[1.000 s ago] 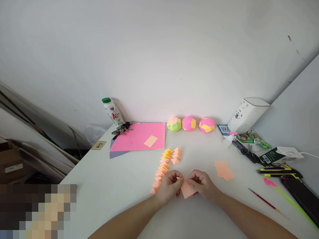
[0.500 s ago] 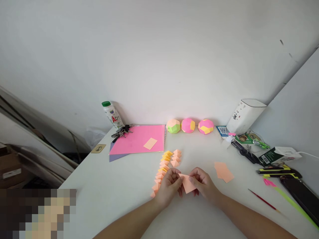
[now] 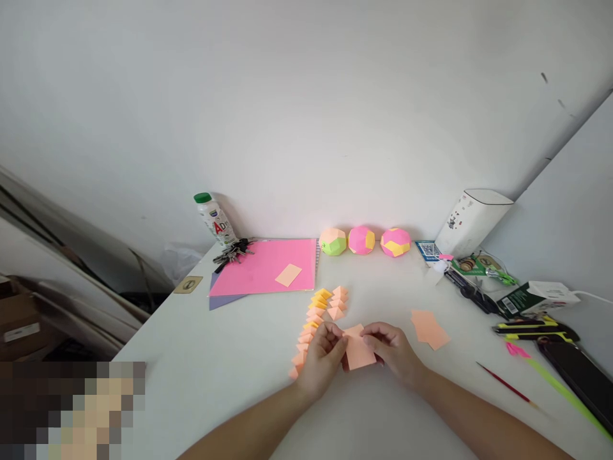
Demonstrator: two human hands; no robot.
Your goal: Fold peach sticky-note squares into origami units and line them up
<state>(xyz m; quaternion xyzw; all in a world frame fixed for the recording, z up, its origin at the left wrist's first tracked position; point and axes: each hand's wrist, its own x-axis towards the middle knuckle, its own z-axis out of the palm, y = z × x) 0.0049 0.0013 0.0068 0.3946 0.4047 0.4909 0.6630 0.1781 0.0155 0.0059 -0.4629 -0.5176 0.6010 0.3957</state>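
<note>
A peach sheet of paper (image 3: 360,352) is held up between both hands above the white table. My left hand (image 3: 326,358) pinches its left edge, thumb on the near face. The right side is gripped by my right hand (image 3: 390,348), with the thumb in front and fingers behind. Just beyond my left hand runs a long row of folded orange and peach paper pieces (image 3: 316,312), partly hidden by that hand. A shorter row of peach folded pieces (image 3: 338,301) stands beside it. Right of my right hand lie loose peach paper sheets (image 3: 430,329).
Three paper balls (image 3: 361,240) line the wall. At left are a pink folder (image 3: 268,265) with one peach sheet (image 3: 288,275), keys (image 3: 234,252) and a bottle (image 3: 214,220). At right lie a thin brush (image 3: 507,384), cutters (image 3: 536,331), a box (image 3: 534,299) and a black phone-like slab (image 3: 579,370).
The peach sheet has turned between my fingers; its lower edge is now nearly level instead of pointing down in a corner. Both hands stay at almost the same spot.
</note>
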